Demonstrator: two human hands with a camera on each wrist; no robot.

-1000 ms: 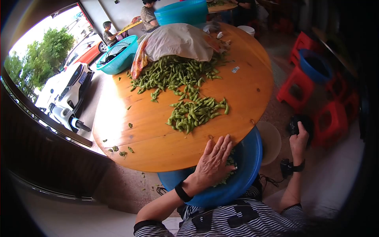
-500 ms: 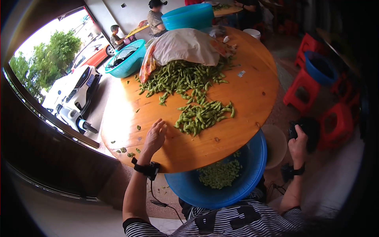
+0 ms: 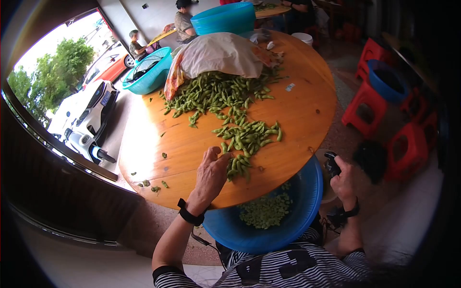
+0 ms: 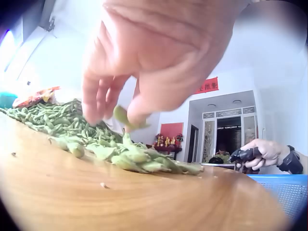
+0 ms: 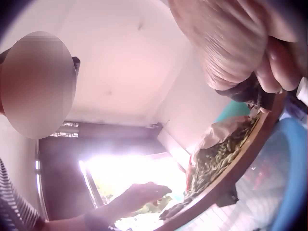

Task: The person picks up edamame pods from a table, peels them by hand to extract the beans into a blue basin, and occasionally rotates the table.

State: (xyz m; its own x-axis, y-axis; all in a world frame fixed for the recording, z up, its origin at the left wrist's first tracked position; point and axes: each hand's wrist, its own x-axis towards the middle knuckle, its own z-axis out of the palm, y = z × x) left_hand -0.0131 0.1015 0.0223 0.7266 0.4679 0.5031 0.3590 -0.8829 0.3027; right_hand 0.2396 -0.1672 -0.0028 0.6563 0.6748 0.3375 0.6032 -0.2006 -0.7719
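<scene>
On the round wooden table (image 3: 297, 120), my left hand (image 3: 211, 175) is at the near edge of a small pile of green bean pods (image 3: 252, 134). In the left wrist view, its thumb and fingers pinch a bean pod (image 4: 122, 116) just above the others. My right hand (image 3: 343, 182) grips a small black handheld device (image 3: 331, 164) to the right of the table, beside the blue basin (image 3: 314, 192). Shelled green beans (image 3: 266, 211) lie in that basin, below the table's front edge. A larger heap of pods (image 3: 211, 91) sits farther back, partly under a pale cloth (image 3: 221, 55).
A teal basket (image 3: 151, 72) stands behind the table's left side, and teal basins (image 3: 223, 19) are stacked at the back. Red stools (image 3: 365, 108) and another blue basin (image 3: 386, 81) are at right. Other people (image 3: 185, 21) sit farther off.
My left hand has gone from the table's front edge, leftward over the tabletop, then right to the small pile. Some pods now lie nearer the front. My right hand has moved left with the device.
</scene>
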